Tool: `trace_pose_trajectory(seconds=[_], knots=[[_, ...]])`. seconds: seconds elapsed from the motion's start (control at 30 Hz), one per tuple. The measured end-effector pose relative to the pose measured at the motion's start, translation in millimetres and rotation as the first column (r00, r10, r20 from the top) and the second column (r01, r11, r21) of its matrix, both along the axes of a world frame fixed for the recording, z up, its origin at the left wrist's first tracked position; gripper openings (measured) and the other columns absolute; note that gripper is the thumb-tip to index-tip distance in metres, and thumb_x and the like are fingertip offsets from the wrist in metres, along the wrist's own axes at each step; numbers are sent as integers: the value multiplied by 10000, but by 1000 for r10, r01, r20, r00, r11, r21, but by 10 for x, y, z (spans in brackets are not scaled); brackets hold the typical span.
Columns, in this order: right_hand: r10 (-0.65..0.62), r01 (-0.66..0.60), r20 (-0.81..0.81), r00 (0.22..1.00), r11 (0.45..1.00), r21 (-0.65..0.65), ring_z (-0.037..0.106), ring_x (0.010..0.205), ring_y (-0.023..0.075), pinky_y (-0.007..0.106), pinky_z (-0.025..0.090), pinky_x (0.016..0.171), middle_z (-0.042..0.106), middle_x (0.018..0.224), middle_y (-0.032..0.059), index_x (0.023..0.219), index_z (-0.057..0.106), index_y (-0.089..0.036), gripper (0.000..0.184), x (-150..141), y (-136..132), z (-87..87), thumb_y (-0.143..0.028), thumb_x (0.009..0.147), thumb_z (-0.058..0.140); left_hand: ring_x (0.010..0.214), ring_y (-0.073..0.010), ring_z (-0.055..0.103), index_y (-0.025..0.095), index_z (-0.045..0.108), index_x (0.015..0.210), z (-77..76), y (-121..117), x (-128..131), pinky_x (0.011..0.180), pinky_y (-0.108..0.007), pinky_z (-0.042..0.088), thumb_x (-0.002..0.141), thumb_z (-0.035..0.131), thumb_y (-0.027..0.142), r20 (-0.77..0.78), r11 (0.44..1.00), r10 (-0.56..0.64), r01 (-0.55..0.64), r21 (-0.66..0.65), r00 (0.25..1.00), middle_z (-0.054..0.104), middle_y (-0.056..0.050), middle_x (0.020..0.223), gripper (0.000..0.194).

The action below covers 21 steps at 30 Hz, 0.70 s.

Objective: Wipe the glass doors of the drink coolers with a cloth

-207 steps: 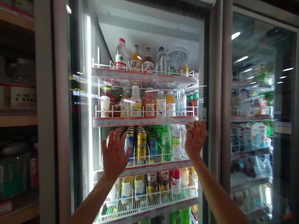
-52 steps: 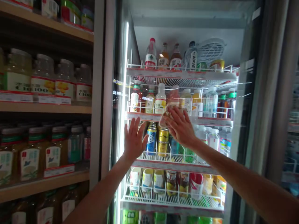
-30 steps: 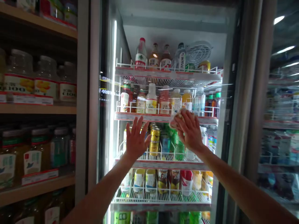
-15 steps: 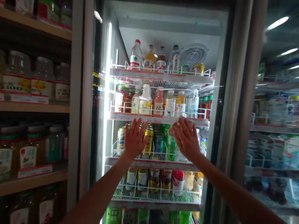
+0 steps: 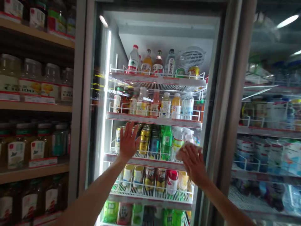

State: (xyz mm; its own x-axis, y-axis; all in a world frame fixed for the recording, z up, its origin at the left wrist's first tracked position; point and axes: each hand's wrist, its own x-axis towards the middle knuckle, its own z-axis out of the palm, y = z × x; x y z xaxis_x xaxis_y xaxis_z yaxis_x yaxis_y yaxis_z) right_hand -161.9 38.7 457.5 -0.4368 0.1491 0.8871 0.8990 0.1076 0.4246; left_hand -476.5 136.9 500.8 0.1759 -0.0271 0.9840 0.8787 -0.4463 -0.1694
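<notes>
My left hand is spread, palm forward, and appears flat against the glass door of a lit drinks fridge. It holds nothing. My right hand presses a pale, crumpled cloth to the same pane, lower and to the right. The cloth is blurred and mostly covered by my fingers. Through the glass, gold cans appear just right of my left hand. Green bottles show between my two hands.
Wire shelves inside the fridge carry several rows of bottles and cans. On the left, wooden shelves hold jars and bottles. A metal door frame runs upright at right, beside another glass-fronted fridge with stocked shelves.
My right hand has moved down the glass with the cloth, from the shelf edge to beside the lower bottles. My left hand stays spread in nearly the same place. The view has shifted slightly.
</notes>
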Motion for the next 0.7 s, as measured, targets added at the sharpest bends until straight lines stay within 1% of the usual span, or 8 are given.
trace_pose_trajectory(seconds=[0.07, 0.2, 0.27, 0.33, 0.43, 0.5, 0.63, 0.7], knots=[[11, -10, 33, 999, 1000, -22, 222, 1384, 282, 543, 233, 1100, 262, 1498, 69, 1331, 421, -250, 484, 24, -7, -83, -180, 857, 486, 1408, -224, 117, 171, 280, 1415, -20, 6, -6, 1144, -455, 102, 900, 384, 309, -8, 1000, 9, -9, 5, 1000, 270, -129, 1480, 544], [13, 29, -277, 961, 989, 148, 223, 1384, 285, 531, 303, 1071, 236, 1504, 95, 1389, 339, -242, 555, 113, 64, 380, -192, 856, 487, 1408, -224, 116, 172, 255, 1425, -25, 32, -18, 1142, -460, 105, 899, 384, 312, -7, 1000, 12, -12, 21, 1000, 267, -129, 1481, 559], [30, 45, -358, 933, 979, 199, 219, 1385, 285, 528, 319, 1064, 215, 1511, 97, 1407, 304, -244, 583, 91, 84, 487, -193, 855, 485, 1408, -225, 119, 176, 254, 1426, -24, 41, -17, 1141, -458, 107, 894, 396, 311, -9, 1000, 0, 0, 27, 1000, 265, -127, 1482, 566], [16, 30, -294, 956, 988, 151, 203, 1388, 296, 549, 301, 1065, 200, 1516, 93, 1407, 306, -247, 584, -3, 71, 341, -185, 852, 478, 1407, -225, 126, 182, 260, 1424, -29, 42, -11, 1142, -457, 106, 889, 408, 315, -5, 1000, -11, 11, 25, 1000, 267, -125, 1481, 570], [19, -19, -4, 1000, 998, -52, 227, 1382, 283, 541, 281, 1079, 251, 1501, 76, 1380, 354, -253, 547, -162, 25, -8, -185, 850, 470, 1406, -223, 136, 189, 271, 1420, -46, 39, -3, 1145, -460, 97, 890, 403, 320, 6, 999, -29, 29, 18, 1000, 282, -118, 1477, 562], [22, -20, 33, 999, 998, -59, 253, 1373, 278, 530, 285, 1078, 300, 1481, 84, 1375, 362, -250, 543, -190, 29, -23, -194, 847, 477, 1407, -221, 131, 179, 281, 1415, -58, 52, -7, 1146, -458, 95, 890, 401, 320, 5, 999, -36, 36, 17, 999, 289, -120, 1475, 557], [27, 72, -405, 914, 971, 227, 268, 1357, 331, 573, 293, 1045, 290, 1470, 164, 1382, 359, -179, 564, -193, 182, 429, -231, 836, 488, 1411, -215, 115, 157, 333, 1386, -60, 76, -29, 1150, -460, 96, 889, 402, 323, -4, 999, -44, 44, 11, 999, 310, -132, 1466, 528], [47, 69, -452, 891, 969, 238, 259, 1358, 344, 584, 281, 1045, 291, 1464, 182, 1379, 365, -157, 563, -344, 287, 557, -253, 838, 488, 1410, -215, 113, 146, 377, 1354, -50, 10, -5, 1149, -475, 106, 891, 393, 327, 11, 998, -57, 57, -14, 998, 335, -138, 1454, 498]])
